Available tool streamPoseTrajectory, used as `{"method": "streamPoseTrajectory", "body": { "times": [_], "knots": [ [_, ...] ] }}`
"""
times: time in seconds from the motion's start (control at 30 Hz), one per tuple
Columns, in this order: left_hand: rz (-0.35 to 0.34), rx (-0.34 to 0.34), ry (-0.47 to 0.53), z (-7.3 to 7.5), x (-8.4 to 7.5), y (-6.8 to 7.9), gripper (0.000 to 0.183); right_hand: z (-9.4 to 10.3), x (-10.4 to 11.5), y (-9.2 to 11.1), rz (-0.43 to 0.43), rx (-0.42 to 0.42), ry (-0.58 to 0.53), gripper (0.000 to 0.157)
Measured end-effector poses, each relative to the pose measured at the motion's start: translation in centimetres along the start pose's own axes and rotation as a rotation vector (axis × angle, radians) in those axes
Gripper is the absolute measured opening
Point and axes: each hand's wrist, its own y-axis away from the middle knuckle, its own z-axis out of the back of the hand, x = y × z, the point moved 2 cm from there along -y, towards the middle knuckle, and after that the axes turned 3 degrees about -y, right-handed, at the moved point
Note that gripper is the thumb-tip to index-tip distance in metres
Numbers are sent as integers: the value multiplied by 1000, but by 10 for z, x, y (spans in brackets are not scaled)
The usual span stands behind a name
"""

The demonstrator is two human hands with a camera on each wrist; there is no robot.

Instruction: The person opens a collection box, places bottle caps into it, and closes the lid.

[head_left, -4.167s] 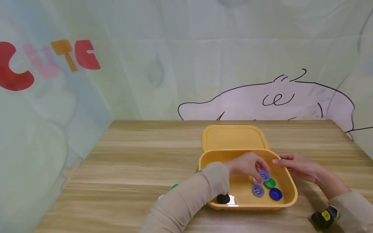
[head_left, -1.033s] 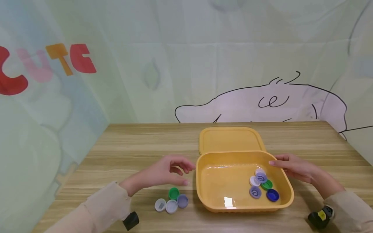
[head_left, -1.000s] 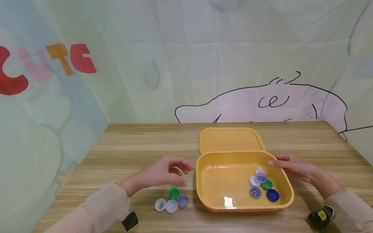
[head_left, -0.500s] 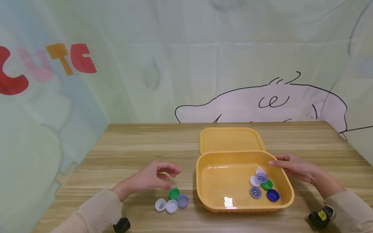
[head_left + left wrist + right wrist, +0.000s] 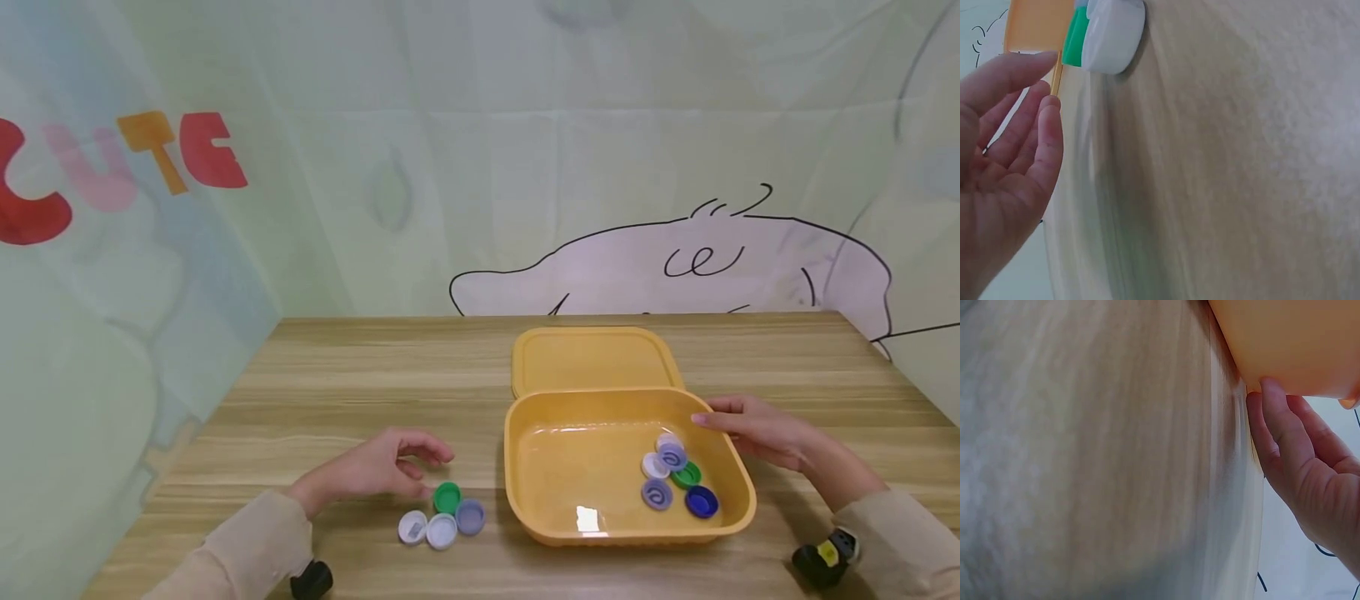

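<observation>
Head view: a wooden table (image 5: 375,367) bears a yellow box (image 5: 577,467), a yellow lid (image 5: 596,358) at its twelve o'clock. Right hand (image 5: 765,432), fingers fairly straight, touches the box at two. Left hand (image 5: 375,467), fingers loosely bent, thumb apart, is beside four caps (image 5: 441,531) near nine; six more caps (image 5: 702,502) lie inside, toward three.

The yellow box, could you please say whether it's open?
The box is open: its lid lies behind it, and caps show inside.
</observation>
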Motion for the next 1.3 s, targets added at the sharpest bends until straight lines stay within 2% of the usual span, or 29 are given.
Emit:
{"method": "streamPoseTrajectory", "body": {
  "times": [0.2,0.43,0.6,0.93,1.1,1.3],
  "knots": [
    [0,60,-37,-5,1,-4,40,0,0,0,1,1,-4,46],
    [-4,114,2,-12,-1,-8,40,1,-1,0,6,9,-14,45],
    [-6,134,-16,-15,-1,-12,41,1,-1,0,16,15,-15,41],
    [-19,129,-9,-17,3,-15,40,0,0,0,19,4,-8,45],
    [-37,119,-44,-18,3,-16,40,0,0,1,23,4,-5,44],
    [-24,105,-51,-17,2,-16,37,0,-1,1,33,14,-13,41]
  ]
}}
